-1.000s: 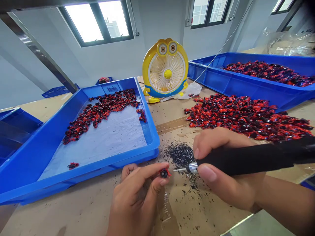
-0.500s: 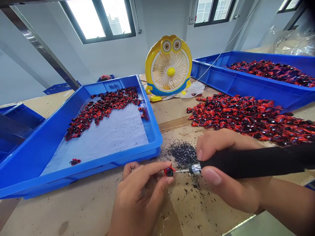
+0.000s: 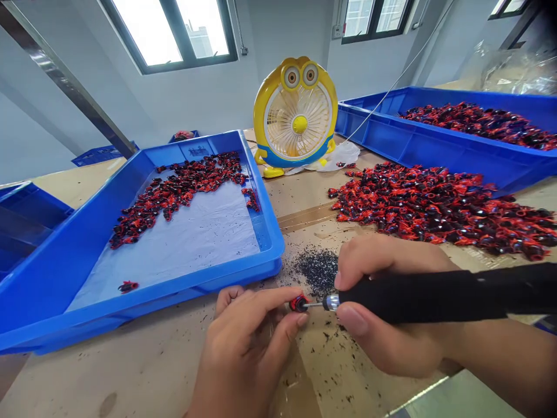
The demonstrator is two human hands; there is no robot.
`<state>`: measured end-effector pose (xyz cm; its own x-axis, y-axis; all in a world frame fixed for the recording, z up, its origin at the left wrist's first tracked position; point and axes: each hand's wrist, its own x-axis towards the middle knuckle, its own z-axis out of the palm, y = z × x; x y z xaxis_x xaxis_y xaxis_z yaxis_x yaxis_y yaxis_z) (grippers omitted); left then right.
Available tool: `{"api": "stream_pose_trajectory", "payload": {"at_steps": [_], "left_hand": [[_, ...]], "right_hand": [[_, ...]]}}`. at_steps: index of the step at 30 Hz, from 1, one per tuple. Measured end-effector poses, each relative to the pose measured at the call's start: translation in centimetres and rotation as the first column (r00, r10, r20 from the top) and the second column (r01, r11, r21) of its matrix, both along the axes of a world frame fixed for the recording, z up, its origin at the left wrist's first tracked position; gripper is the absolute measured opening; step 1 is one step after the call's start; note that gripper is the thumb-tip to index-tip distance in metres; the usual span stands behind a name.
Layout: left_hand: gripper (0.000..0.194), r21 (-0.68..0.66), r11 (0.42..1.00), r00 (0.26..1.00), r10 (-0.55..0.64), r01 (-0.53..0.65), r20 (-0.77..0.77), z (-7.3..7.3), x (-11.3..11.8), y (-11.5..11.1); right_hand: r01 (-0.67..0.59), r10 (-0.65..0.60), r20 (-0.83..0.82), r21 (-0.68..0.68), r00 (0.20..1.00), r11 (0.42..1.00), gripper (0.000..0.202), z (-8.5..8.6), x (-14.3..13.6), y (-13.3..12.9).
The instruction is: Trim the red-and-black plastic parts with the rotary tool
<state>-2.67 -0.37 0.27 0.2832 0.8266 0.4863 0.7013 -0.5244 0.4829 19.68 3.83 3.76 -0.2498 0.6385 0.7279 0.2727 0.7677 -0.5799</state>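
Between thumb and forefinger, my left hand (image 3: 250, 334) pinches a small red-and-black part (image 3: 298, 303) above the table. My right hand (image 3: 391, 313) grips a thick black handheld rotary tool (image 3: 418, 295) lying nearly level. Its silver collar (image 3: 332, 302) carries a thin metal bit (image 3: 314, 305), whose tip meets the right side of the part. The exact contact point is too small to make out. Just behind the bit lies a heap of black shavings (image 3: 319, 268) on the table.
At left stands a blue tray (image 3: 174, 299) lined with white sheet, with many red-and-black parts at its back. A large pile of such parts (image 3: 435, 203) covers the right side. Behind it is another filled blue tray (image 3: 369, 125). A yellow fan (image 3: 300, 125) stands at the back.
My right hand has moved left with the rotary tool, bringing the bit further onto the part. The part has turned slightly in my left fingers. The view has shifted a little.
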Motion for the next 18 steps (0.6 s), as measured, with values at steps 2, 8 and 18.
{"api": "stream_pose_trajectory", "payload": {"at_steps": [2,8,18], "left_hand": [[0.026,0.001,1.0,1.0,-0.004,0.004,-0.001,-0.04,-0.01,-0.02],[0.026,0.034,0.999,0.999,-0.033,0.033,-0.017,0.02,0.18,0.09],[0.024,0.066,0.997,0.999,-0.026,0.028,-0.037,0.33,0.26,0.2]], "right_hand": [[-0.016,0.016,0.03,0.006,0.999,1.0,0.007,0.12,-0.08,0.19],[-0.021,0.013,0.127,0.065,0.992,0.998,0.008,0.26,-0.19,0.51],[-0.009,0.007,0.104,0.018,0.995,1.0,0.009,0.15,-0.38,0.47]]}}
